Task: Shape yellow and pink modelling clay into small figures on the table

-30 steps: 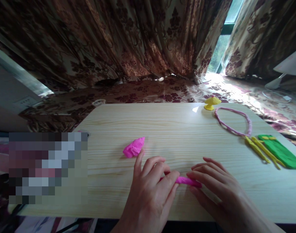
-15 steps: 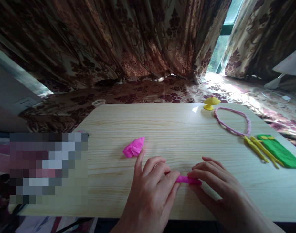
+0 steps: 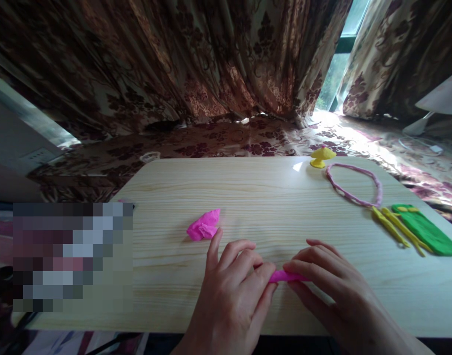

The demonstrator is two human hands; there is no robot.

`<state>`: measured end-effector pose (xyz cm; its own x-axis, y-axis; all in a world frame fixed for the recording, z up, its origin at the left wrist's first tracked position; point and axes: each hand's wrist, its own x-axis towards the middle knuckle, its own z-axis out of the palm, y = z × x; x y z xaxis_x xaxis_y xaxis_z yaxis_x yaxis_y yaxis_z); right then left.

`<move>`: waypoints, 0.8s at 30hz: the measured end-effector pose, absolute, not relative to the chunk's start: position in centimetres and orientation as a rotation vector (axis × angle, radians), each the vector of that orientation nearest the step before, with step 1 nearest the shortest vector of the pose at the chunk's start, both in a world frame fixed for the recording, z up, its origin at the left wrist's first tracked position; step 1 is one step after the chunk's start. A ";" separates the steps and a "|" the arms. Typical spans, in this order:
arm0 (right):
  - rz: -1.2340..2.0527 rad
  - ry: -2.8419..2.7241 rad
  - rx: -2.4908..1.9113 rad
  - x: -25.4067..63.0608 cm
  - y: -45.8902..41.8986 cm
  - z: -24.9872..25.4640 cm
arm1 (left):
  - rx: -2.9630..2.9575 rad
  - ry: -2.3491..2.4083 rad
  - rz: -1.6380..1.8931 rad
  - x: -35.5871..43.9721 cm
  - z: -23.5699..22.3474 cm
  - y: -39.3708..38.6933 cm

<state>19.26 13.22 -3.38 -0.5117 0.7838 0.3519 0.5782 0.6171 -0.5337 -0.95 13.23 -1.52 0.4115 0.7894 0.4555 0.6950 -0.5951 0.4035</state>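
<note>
A bright pink roll of modelling clay point(image 3: 281, 276) lies crosswise near the table's front edge, pinched between my two hands. My left hand point(image 3: 235, 286) grips its left end with thumb and forefinger, hiding that end. On the right end, the thumb and fingers of my right hand point(image 3: 325, 281) are closed, covering the tip. Beyond my left hand sits a crumpled lump of pink clay point(image 3: 203, 226), with my left little finger close to its lower right edge; whether they touch I cannot tell.
At the table's point(image 3: 218, 182) right lie a green clay slab point(image 3: 429, 231), yellow clay strips point(image 3: 391, 227) and a twisted pale-pink clay ring point(image 3: 354, 198). A yellow clay piece on a foot point(image 3: 322, 156) stands at the back. A blurred-out patch point(image 3: 74, 256) covers the left side. A white lamp point(image 3: 442, 96) stands far right.
My right fingers have shifted slightly left along the pink roll and now cover its right tip. The left hand keeps its grip, almost still. The other clay pieces have stayed put.
</note>
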 end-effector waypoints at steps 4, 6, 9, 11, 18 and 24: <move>0.476 -2.285 -1.062 19.2 13.1 -3.1 | 2.527 1.318 0.947 -0.8 -1.5 13.2; 0.481 -2.291 -1.067 19.2 13.1 -2.9 | 2.508 1.341 0.956 -0.7 -1.5 13.2; 0.483 -2.293 -1.073 19.2 13.1 -2.7 | 2.492 1.354 1.001 -0.7 -1.6 13.2; 0.481 -2.292 -1.073 19.1 13.1 -2.7 | 2.509 1.325 1.005 -0.8 -1.6 13.2; 0.423 -2.305 -1.039 19.4 13.2 -3.2 | 2.503 1.325 0.985 -0.9 -1.8 13.1; 0.427 -2.334 -1.045 19.6 13.2 -3.3 | 2.528 1.285 0.936 -0.9 -1.5 13.1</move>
